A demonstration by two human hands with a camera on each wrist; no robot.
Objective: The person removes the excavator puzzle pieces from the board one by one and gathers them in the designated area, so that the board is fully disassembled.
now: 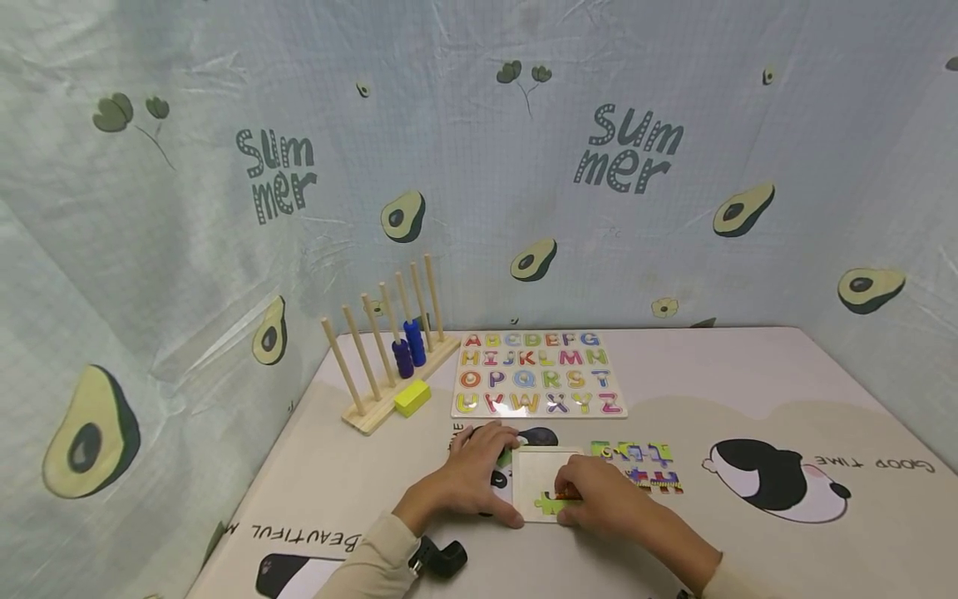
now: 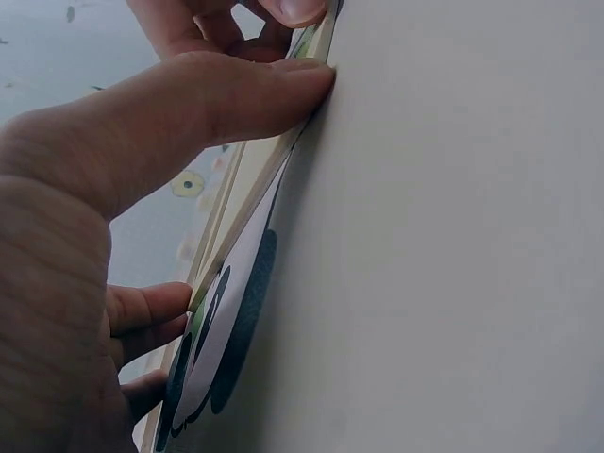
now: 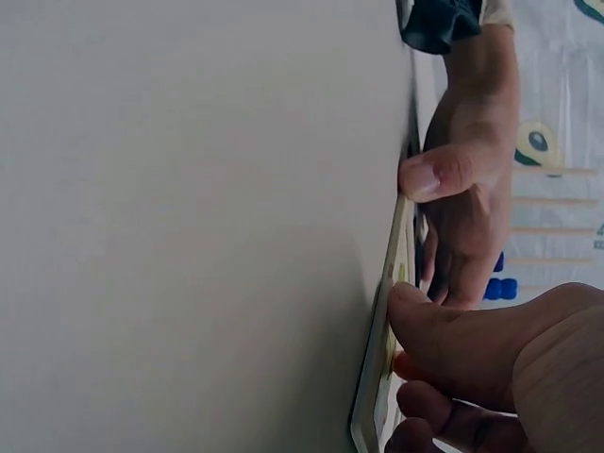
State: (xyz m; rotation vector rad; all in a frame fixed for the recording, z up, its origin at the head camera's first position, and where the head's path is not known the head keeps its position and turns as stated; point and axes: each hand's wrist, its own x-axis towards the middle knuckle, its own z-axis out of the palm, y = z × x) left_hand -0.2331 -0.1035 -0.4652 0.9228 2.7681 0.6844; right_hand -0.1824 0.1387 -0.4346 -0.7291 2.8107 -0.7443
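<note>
A square wooden puzzle tray (image 1: 542,466) lies in front of me, with a light green jigsaw piece (image 1: 545,503) in its near part. My left hand (image 1: 467,476) holds the tray along its left side. Its thumb (image 2: 293,90) presses on the near edge, while the fingers (image 2: 151,307) reach the far corner. Over the tray's near right part, my right hand (image 1: 604,497) has curled fingers and pinches a jigsaw piece with orange-red on it (image 3: 404,366). Most of that piece is hidden by the fingers.
Loose jigsaw pieces (image 1: 636,453) lie right of the tray. Behind it is an alphabet board (image 1: 539,378). At the back left stands a wooden peg rack (image 1: 367,416) carrying purple beads (image 1: 402,359) and blue beads (image 1: 415,343), with a yellow block (image 1: 412,398) beside it.
</note>
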